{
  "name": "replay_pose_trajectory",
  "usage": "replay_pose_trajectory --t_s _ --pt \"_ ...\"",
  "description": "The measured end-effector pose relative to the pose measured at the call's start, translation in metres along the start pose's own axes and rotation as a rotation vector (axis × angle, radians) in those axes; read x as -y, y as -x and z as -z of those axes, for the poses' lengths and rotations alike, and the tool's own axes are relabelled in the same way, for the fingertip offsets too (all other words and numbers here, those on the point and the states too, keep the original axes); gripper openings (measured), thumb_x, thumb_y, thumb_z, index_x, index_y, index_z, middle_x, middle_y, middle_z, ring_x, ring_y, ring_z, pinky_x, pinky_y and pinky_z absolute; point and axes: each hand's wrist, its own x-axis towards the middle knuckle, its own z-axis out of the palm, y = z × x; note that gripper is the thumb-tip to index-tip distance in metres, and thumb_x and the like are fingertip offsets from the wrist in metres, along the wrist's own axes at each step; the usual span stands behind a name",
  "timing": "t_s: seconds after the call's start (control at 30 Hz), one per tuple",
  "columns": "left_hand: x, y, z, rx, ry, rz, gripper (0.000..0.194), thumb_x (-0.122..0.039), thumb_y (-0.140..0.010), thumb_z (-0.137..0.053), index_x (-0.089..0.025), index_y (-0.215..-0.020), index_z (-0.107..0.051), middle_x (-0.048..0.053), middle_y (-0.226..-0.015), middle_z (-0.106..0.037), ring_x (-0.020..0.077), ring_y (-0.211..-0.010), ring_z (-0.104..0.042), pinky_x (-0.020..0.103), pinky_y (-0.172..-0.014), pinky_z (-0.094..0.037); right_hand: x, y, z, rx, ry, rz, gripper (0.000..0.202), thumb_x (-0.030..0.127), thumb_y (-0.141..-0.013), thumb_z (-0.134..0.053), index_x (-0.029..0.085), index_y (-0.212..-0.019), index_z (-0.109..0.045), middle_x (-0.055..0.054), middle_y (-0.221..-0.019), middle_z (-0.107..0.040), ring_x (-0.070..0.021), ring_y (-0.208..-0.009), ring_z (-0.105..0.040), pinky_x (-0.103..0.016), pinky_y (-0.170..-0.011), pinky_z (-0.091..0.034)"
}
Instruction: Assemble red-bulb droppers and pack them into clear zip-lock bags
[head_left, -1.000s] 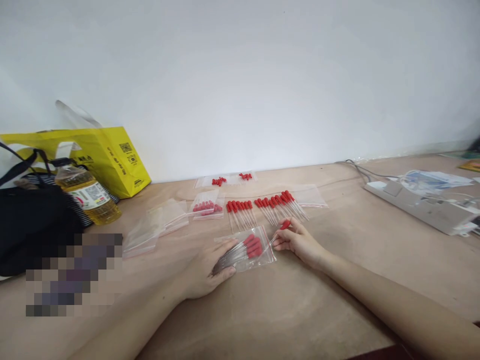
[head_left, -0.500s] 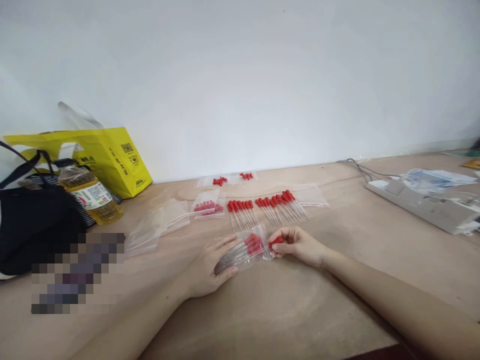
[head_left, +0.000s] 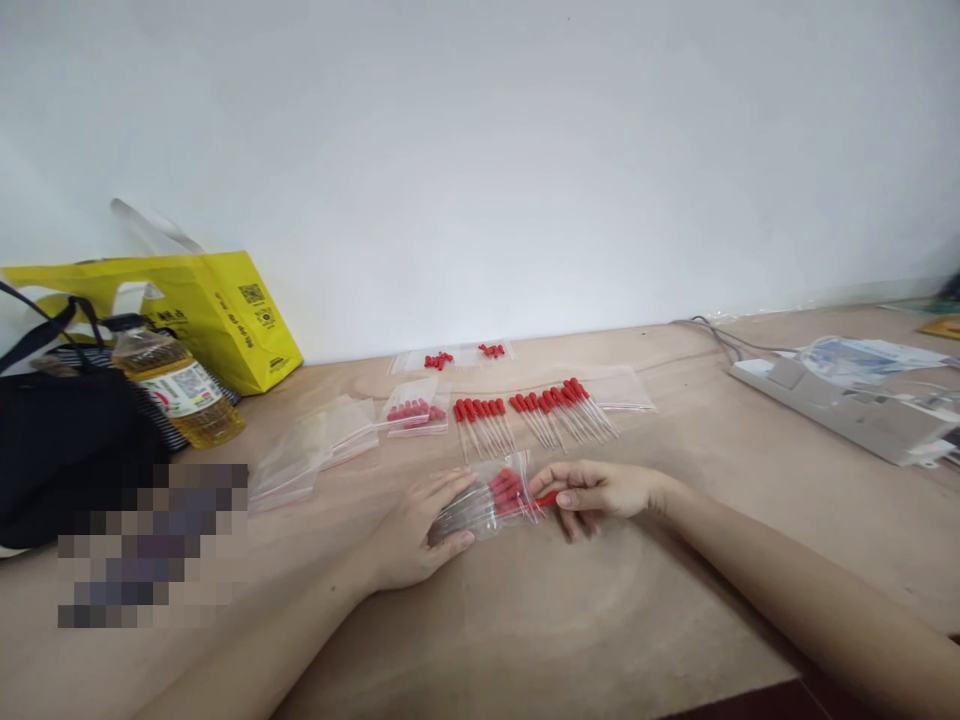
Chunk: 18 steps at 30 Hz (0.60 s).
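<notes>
My left hand [head_left: 416, 530] is closed around the lower end of a clear zip bag [head_left: 465, 510], thumb on the near side, fingers over the far side. Inside the bag lie several droppers with red rubber bulbs [head_left: 505, 484] toward its mouth on the right. At that mouth my right hand [head_left: 589, 490] pinches the red bulb of another dropper [head_left: 550, 499], whose tube end points left into the bag. Just beyond lie two groups of loose droppers, a left group [head_left: 480, 412] and a right group [head_left: 562, 405], bulbs away from me.
Flat zip bags [head_left: 319, 450] lie to the left, near a filled bag of droppers [head_left: 416, 410]. More bagged droppers [head_left: 439, 360] rest by the wall. An oil bottle [head_left: 180, 385], a yellow bag [head_left: 225, 320] and a black bag [head_left: 67, 450] stand left; a power strip [head_left: 832, 405] lies right.
The dropper in my right hand has gone further left into the bag's mouth. My right hand has shifted slightly right along it, lower fingers now extended. My left hand stays put.
</notes>
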Motion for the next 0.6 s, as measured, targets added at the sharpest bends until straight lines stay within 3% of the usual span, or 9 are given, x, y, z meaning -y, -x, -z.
replay_pose_trajectory --t_s 0.3,0.6 --pt "-0.001 0.001 0.001 0.017 0.019 0.006 0.057 -0.042 -0.079 -0.045 -0.021 -0.131 -0.029 0.007 -0.136 -0.034 0.0242 -0.124 -0.031 0.043 -0.102 -0.028 -0.013 -0.017 -0.012 -0.368 -0.013 0.0 0.031 0.038 -0.064 -0.066 0.015 -0.078 -0.049 0.004 -0.058 -0.058 -0.0074 -0.049 -0.056 -0.014 -0.039 -0.04" --pt "0.003 0.001 -0.002 -0.02 0.019 -0.029 0.055 -0.046 -0.081 -0.042 -0.026 -0.13 -0.028 0.005 -0.135 -0.036 0.0232 -0.123 -0.033 0.043 -0.1 -0.03 -0.014 -0.02 -0.021 -0.465 0.223 -0.007 0.017 0.029 -0.066 -0.063 0.015 -0.076 -0.063 0.004 -0.052 -0.053 -0.0042 -0.04 -0.046 -0.014 -0.037 -0.038"
